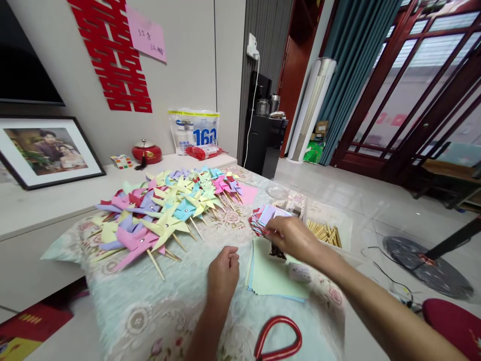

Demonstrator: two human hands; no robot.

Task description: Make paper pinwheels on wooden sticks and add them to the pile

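Observation:
My right hand [291, 236] reaches over a fanned pile of small coloured paper squares [263, 216], fingertips pinching at the top sheet near a small dark item under the palm. My left hand [223, 273] rests curled as a loose fist on the floral tablecloth [158, 306], holding nothing that I can see. A stack of pale green square sheets [276, 278] lies just below my right hand. Several finished paper pinwheels [165, 210] on wooden sticks are spread across the far left of the cloth.
A box of wooden sticks [325, 233] sits right of the paper pile. Red-handled scissors [278, 338] lie at the near edge. A white shelf [45, 195] behind holds a framed photo, a red pot and a plastic bag. A fan base [424, 263] stands on the floor.

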